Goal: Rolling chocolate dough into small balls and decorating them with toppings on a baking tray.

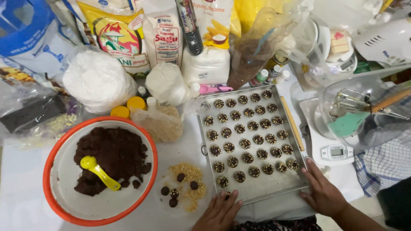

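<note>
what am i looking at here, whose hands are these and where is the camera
There is no machine here: a person wears one camera on the head, looking down at their own bare hands. The left hand rests at the near edge of a metal baking tray; the right hand touches its near right corner. Neither hand grips anything. The tray carries rows of small dark dough balls topped with pale crumbs. To the left stands an orange-rimmed bowl of dark dough with a yellow scoop in it. Between bowl and tray lies a crumb pile with a few balls. Flour bags crowd the back.
</note>
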